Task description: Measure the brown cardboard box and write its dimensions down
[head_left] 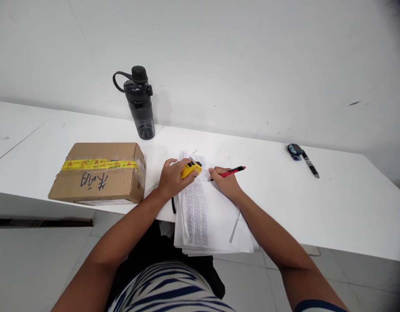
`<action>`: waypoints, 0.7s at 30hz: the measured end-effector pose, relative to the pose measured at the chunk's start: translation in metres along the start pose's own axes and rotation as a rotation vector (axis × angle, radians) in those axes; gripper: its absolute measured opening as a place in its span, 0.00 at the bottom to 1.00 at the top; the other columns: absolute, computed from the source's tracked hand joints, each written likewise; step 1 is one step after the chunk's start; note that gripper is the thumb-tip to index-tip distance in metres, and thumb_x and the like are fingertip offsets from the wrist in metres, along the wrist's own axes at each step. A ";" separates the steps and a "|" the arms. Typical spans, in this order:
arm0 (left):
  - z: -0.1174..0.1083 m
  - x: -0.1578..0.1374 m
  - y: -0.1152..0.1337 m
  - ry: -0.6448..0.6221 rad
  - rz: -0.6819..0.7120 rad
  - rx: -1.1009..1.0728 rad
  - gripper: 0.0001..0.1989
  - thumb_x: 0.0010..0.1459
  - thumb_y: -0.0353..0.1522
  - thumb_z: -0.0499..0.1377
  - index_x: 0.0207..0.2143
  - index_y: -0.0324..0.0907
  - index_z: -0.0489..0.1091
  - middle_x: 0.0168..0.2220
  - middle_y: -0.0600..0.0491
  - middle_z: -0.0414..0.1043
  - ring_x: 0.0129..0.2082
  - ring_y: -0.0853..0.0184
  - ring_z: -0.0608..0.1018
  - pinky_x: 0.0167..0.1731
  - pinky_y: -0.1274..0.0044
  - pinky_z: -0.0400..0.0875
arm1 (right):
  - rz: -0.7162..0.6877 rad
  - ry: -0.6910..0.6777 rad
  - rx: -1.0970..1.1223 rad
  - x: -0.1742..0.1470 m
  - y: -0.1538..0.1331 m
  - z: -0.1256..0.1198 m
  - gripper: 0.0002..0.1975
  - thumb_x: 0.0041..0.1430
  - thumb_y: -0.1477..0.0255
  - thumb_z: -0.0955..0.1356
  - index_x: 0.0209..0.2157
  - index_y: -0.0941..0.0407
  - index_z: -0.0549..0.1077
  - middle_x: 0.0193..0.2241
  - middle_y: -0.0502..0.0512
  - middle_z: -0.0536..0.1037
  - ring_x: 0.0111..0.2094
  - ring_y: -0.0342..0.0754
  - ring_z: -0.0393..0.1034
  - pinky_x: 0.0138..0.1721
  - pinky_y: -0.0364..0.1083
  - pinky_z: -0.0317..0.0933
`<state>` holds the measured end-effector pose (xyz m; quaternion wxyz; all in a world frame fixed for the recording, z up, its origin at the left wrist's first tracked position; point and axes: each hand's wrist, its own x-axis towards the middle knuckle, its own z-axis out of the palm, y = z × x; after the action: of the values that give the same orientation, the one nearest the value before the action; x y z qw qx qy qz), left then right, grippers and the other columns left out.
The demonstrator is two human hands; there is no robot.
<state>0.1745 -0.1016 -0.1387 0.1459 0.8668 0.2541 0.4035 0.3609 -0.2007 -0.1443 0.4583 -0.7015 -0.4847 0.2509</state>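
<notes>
My left hand [174,177] is wrapped round a yellow tape measure [191,169], held over the upper part of a stack of paper [221,221]. In my right hand [224,181] is a red pen [231,171] with black parts, its tip down at the paper just right of the tape measure. Columns of dense small handwriting run down the left side of the top sheet, while much of its right side is blank. The stack overhangs the table's front edge, towards my body.
A taped cardboard box [99,173] sits left of my left arm. Behind it, a dark bottle [140,104] with a carrying loop stands near the wall. A small dark blue device [295,150] and a black marker-like stick [310,164] lie at the right on the white table [284,208].
</notes>
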 end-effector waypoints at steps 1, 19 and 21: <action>0.000 0.000 0.000 -0.007 -0.008 0.002 0.17 0.58 0.42 0.58 0.47 0.45 0.67 0.40 0.53 0.79 0.37 0.62 0.78 0.50 0.63 0.65 | -0.001 0.001 -0.001 0.000 0.000 0.000 0.21 0.57 0.59 0.64 0.14 0.53 0.62 0.15 0.48 0.67 0.20 0.43 0.58 0.25 0.45 0.55; 0.005 -0.001 -0.004 0.036 0.082 -0.014 0.17 0.59 0.43 0.57 0.47 0.44 0.68 0.41 0.50 0.80 0.35 0.63 0.80 0.53 0.62 0.64 | -0.161 0.100 -0.240 0.017 0.011 -0.018 0.25 0.58 0.66 0.65 0.58 0.53 0.65 0.49 0.62 0.70 0.33 0.49 0.68 0.40 0.53 0.65; -0.001 -0.003 0.002 0.075 0.153 -0.037 0.16 0.59 0.43 0.57 0.45 0.44 0.68 0.40 0.50 0.80 0.36 0.63 0.81 0.52 0.62 0.65 | -0.210 0.024 -0.219 0.013 -0.004 -0.021 0.30 0.58 0.65 0.66 0.61 0.53 0.59 0.50 0.62 0.71 0.35 0.50 0.70 0.39 0.52 0.67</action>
<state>0.1723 -0.1047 -0.1393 0.1209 0.8651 0.1848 0.4503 0.3810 -0.1965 -0.1300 0.4087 -0.6957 -0.5742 0.1388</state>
